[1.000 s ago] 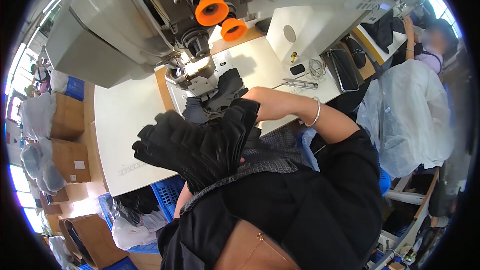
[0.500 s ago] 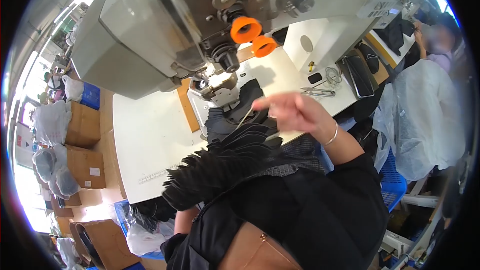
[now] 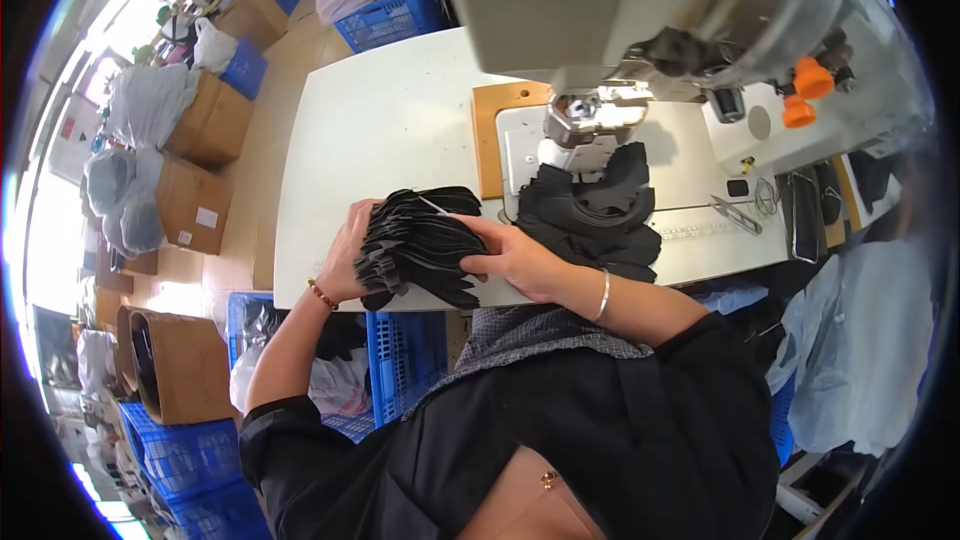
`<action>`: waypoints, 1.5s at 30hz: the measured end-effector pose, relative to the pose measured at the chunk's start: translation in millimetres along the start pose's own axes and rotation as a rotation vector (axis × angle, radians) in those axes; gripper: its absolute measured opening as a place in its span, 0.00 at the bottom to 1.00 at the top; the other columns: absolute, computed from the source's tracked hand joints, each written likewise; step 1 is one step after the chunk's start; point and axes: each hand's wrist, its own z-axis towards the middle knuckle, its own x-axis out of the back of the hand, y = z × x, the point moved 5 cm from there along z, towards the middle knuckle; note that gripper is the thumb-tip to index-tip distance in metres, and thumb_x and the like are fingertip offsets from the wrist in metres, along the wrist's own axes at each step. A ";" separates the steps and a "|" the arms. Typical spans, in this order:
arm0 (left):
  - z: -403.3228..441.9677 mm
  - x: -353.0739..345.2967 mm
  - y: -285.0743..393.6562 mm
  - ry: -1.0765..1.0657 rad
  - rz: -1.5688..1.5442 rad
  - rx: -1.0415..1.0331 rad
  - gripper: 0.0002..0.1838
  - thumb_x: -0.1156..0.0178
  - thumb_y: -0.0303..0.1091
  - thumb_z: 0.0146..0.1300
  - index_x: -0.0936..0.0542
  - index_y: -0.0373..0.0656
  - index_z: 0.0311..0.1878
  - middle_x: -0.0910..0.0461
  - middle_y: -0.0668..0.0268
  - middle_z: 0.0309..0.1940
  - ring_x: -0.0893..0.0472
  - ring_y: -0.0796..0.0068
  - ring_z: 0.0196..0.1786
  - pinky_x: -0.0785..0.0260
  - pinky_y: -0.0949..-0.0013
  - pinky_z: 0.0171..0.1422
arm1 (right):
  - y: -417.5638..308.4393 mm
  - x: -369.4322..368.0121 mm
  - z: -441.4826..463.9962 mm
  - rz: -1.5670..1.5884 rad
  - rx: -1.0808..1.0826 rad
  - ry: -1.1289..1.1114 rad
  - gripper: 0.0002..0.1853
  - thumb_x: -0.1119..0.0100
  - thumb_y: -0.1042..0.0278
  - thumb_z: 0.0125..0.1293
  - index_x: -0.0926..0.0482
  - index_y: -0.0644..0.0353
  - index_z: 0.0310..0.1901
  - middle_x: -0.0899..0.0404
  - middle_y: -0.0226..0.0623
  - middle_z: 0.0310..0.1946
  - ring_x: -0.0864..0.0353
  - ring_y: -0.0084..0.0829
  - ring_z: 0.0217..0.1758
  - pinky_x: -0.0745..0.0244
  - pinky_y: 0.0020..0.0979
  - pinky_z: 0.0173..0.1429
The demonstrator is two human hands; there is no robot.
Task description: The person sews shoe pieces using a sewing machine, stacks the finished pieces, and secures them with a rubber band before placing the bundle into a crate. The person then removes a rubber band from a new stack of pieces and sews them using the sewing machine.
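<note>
A thick bundle of black fabric pieces is at the front edge of the white table. My left hand grips the bundle's left side, its fingers partly hidden behind the pieces. On the right side, my right hand holds the same bundle with thumb and fingers. A thin pale strip lies across the top of the bundle. More black pieces are piled to the right, just in front of the sewing machine's needle area.
The sewing machine head overhangs the back of the table. Scissors, a ruler and a black pouch are at the right. Blue crates stand below the front edge, cardboard boxes on the left.
The view has swung left. The bundle, earlier against my body, is now at the table's front edge. My right hand, lifted off half a second ago, holds it, and my left hand has come into sight.
</note>
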 end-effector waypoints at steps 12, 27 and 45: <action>8.5 -12.4 -8.4 0.115 0.049 0.043 0.53 0.22 0.43 0.35 0.36 0.44 0.68 0.32 0.53 0.60 0.28 0.47 0.60 0.33 0.54 0.65 | 47.1 -60.9 -55.6 -0.572 0.019 -0.445 0.57 0.35 0.63 0.67 0.76 0.49 0.78 0.43 0.40 0.70 0.42 0.34 0.73 0.39 0.49 0.72; 0.9 -23.4 34.5 0.196 0.293 0.180 0.52 0.27 0.46 0.38 0.39 0.41 0.68 0.35 0.53 0.61 0.29 0.48 0.58 0.37 0.49 0.62 | -37.8 -6.6 21.5 -0.091 -0.120 0.163 0.09 0.48 0.71 0.69 0.25 0.64 0.47 0.24 0.29 0.27 0.17 0.25 0.35 0.25 0.22 0.37; -6.5 -28.9 29.7 0.215 0.358 0.358 0.59 0.24 0.55 0.36 0.41 0.38 0.69 0.28 0.51 0.52 0.25 0.47 0.54 0.33 0.50 0.57 | -25.0 -36.4 -42.9 -0.912 0.311 0.104 0.13 0.42 0.78 0.63 0.28 0.63 0.49 0.19 0.38 0.37 0.16 0.29 0.34 0.21 0.28 0.34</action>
